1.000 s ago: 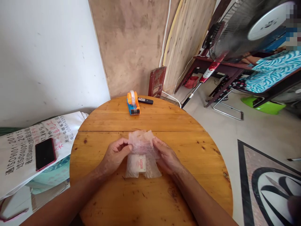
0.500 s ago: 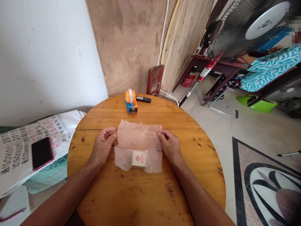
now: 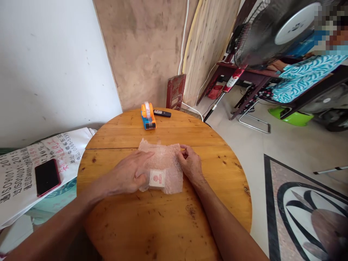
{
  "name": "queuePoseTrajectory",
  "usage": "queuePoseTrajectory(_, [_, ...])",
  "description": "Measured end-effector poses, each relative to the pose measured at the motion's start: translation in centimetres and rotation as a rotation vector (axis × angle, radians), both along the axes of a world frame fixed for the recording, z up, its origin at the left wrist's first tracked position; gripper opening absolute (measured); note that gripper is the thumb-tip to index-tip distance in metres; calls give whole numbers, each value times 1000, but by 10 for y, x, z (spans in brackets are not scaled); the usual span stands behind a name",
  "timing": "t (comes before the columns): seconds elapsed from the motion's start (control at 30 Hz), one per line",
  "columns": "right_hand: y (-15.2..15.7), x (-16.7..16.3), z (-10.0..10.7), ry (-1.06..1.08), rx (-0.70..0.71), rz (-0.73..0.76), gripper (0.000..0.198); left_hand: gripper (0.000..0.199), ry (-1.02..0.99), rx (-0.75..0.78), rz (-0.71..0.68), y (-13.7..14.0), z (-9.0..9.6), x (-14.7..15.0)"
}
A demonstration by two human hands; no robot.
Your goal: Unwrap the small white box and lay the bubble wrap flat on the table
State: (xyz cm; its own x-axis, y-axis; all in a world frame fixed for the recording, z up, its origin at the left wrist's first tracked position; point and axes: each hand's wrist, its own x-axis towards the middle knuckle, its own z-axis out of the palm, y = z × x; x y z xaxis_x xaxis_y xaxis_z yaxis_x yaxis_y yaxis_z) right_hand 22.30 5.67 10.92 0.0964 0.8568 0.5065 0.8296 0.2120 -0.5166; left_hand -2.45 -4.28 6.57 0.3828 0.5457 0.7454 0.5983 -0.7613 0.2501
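Round wooden table (image 3: 163, 224); left hand (image 3: 127, 175) flat, fingers together on bubble wrap (image 3: 165, 161); right hand (image 3: 190, 165) apparently pinching its edge.

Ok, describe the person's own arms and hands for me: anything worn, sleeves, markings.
Both forearms are bare as far as the picture shows: no sleeves, gloves or watch in view. The left hand and the right hand show no rings or bracelets that I can make out. No markings are visible; the upper arms are out of frame.

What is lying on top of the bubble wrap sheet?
On the bubble wrap lies a small white packet with a red mark. The left hand presses flat beside it, hiding the sheet's left part.
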Motion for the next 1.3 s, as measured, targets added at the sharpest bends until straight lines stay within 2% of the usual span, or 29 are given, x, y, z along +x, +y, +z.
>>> queuePoseTrajectory(0.1, [2,2,-1,-10,15,23,45,82,158,-308,63,19,2,-6])
queuePoseTrajectory(0.17, [4,2,-2,-19,31,33,45,83,179,-364,76,24,1,-10])
queuePoseTrajectory(0.23, [4,3,-3,-29,41,31,46,72,183,-329,91,24,-1,-12])
queuePoseTrajectory(0.37, [4,2,-3,-38,28,30,45,27,128,-135,50,2,-14,-6])
queuePoseTrajectory(0.43, [3,2,-2,-46,14,29,45,23,176,67,-13,-18,-27,2])
queuePoseTrajectory(0.47, [3,3,-2,-54,7,27,45,21,234,83,-51,-30,-34,7])
queuePoseTrajectory(0.5, [3,3,-2,-65,1,21,45,7,301,117,-117,-41,-40,11])
queuePoseTrajectory(0.53, [3,2,-2,-79,-1,15,45,13,402,139,-209,-52,-44,14])
queuePoseTrajectory(0.57, [3,2,-2,-95,0,8,44,14,506,51,-206,-62,-47,17])
queuePoseTrajectory(0.6, [2,2,-2,-111,1,-1,45,12,645,-107,-272,-70,-47,18])
queuePoseTrajectory(0.63, [1,2,-2,-123,4,-10,45,11,680,-260,-328,-76,-44,17])
queuePoseTrajectory(0.67, [1,1,-2,-132,6,-17,46,4,615,-352,-314,-81,-40,16])
queuePoseTrajectory(0.73, [0,1,-2,-133,6,-19,48,11,364,-421,-350,-82,-27,14])
queuePoseTrajectory(0.8, [0,1,-2,-119,7,-4,51,14,30,-388,-317,-73,-14,14])
queuePoseTrajectory(0.83, [0,1,-2,-115,9,5,51,17,-125,-340,-263,-65,-10,15])
queuePoseTrajectory(0.9, [1,1,-2,-113,10,16,50,35,-264,-308,-146,-42,-9,18])
queuePoseTrajectory(0.97, [2,2,-2,-110,7,23,49,73,-287,-313,-167,-15,-17,20])
queuePoseTrajectory(1.0, [3,2,-1,-104,4,29,48,84,-290,-357,-191,-2,-23,21])
queuePoseTrajectory(1.07, [5,2,-1,-78,5,44,48,92,-335,-348,-280,18,-38,20])
queuePoseTrajectory(1.1, [5,1,-1,-56,15,55,48,93,-329,-398,-319,25,-45,20])
queuePoseTrajectory(1.13, [6,0,-1,-23,35,76,47,95,-308,-406,-313,29,-51,20])
queuePoseTrajectory(1.3, [11,-6,-5,131,205,214,48,110,-196,-324,-59,33,-64,27])
